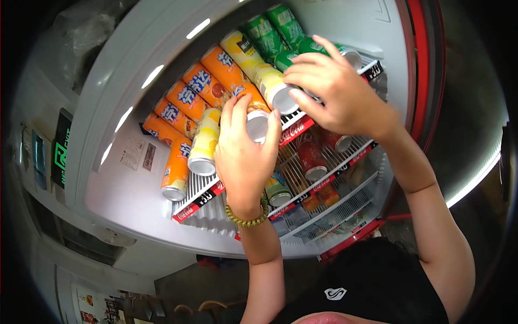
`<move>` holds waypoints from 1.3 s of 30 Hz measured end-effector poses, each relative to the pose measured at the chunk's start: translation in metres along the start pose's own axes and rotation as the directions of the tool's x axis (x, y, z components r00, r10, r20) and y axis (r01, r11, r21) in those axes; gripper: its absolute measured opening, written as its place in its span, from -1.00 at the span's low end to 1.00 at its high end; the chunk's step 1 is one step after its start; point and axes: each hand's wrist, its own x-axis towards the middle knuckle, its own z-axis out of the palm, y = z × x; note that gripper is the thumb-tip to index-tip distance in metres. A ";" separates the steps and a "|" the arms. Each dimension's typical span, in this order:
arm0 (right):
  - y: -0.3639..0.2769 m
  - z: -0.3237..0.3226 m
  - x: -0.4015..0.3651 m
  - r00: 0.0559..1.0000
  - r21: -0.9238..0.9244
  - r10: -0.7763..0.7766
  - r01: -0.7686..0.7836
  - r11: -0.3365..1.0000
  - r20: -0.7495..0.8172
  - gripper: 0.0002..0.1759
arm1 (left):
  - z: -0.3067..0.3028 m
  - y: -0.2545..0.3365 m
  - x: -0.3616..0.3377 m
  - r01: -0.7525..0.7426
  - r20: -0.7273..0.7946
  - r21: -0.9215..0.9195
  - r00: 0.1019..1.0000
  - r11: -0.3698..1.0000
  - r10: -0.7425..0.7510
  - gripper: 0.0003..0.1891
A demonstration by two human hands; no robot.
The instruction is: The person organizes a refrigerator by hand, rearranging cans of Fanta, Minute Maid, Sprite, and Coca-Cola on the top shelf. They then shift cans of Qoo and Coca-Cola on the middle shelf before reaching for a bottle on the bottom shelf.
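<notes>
My left hand (245, 154), with a braided bracelet (247, 216) at the wrist, has its fingers and thumb around the silver end of an orange soda can (258, 125). My right hand (340, 92) is over the front of the same shelf with its fingers spread. Its thumb and forefinger are right at the end of a yellow drink can (272, 89), and the other fingers reach across green cans (308, 46), partly hiding them. The cans lie on their sides in rows, ends facing me.
A fridge wall (116, 173) curves around the shelf. Left of my left hand lie a yellow can (204, 140) and an orange can (177, 170). A red can (312, 159) and a green can (278, 189) lie on the shelf below. Red price strips (295, 131) edge the shelves.
</notes>
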 end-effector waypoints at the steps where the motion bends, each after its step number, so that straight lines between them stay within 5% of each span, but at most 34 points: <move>1: -0.005 0.007 -0.001 1.000 -0.034 -0.004 0.003 0.999 -0.018 -0.76 | 0.004 -0.005 -0.002 -0.039 -0.037 0.066 0.998 0.997 0.042 -0.48; 9: -0.010 0.014 0.001 0.997 -0.029 0.079 -0.078 0.997 0.022 -0.69 | -0.003 -0.011 -0.007 -0.053 -0.095 -0.066 0.994 0.996 0.047 -0.53; 14: -0.013 0.017 0.009 0.986 -0.082 0.102 -0.092 0.992 0.131 -0.68 | -0.008 -0.012 -0.008 0.114 -0.089 -0.174 0.987 0.978 -0.131 -0.57; 16: -0.007 0.018 0.010 0.976 -0.022 0.075 -0.072 0.997 0.205 -0.69 | -0.011 -0.012 -0.009 0.194 -0.127 -0.411 0.955 0.891 -0.266 -0.61; 18: -0.007 0.029 0.006 0.998 0.007 0.009 -0.009 1.000 0.061 -0.80 | -0.012 -0.009 -0.009 0.217 -0.124 -0.510 0.939 0.832 -0.321 -0.60; 20: -0.008 0.030 0.005 0.999 0.034 -0.049 0.049 0.998 -0.023 -0.77 | -0.005 -0.011 -0.006 0.076 -0.209 -0.619 0.944 0.782 -0.257 -0.56; 24: -0.008 0.035 0.005 0.996 0.332 -0.067 0.085 0.939 -0.064 -0.69 | 0.006 -0.007 0.008 -0.077 -0.322 -0.371 0.945 0.925 -0.050 -0.51; 28: -0.016 0.033 -0.001 0.993 0.446 0.010 0.044 0.894 -0.119 -0.71 | 0.009 0.000 0.022 -0.022 -0.278 -0.369 0.957 0.929 -0.087 -0.50; 30: -0.018 0.029 -0.007 0.997 0.434 0.010 0.024 0.900 -0.075 -0.71 | 0.013 0.003 0.027 -0.102 -0.249 -0.217 0.968 0.971 0.046 -0.50; 32: -0.020 0.025 -0.014 0.991 0.386 0.027 0.025 0.922 -0.129 -0.74 | 0.016 0.009 0.027 -0.089 -0.210 -0.284 0.977 0.955 0.029 -0.50; 36: -0.014 -0.004 -0.015 0.964 0.379 0.179 -0.093 0.921 -0.198 -0.84 | 0.023 0.006 0.021 -0.274 -0.171 0.046 0.945 0.961 0.278 -0.61; 39: 0.001 -0.003 -0.010 0.968 0.201 0.169 -0.130 0.971 -0.186 -0.73 | 0.021 0.003 0.016 -0.239 -0.134 -0.014 0.963 0.971 0.235 -0.59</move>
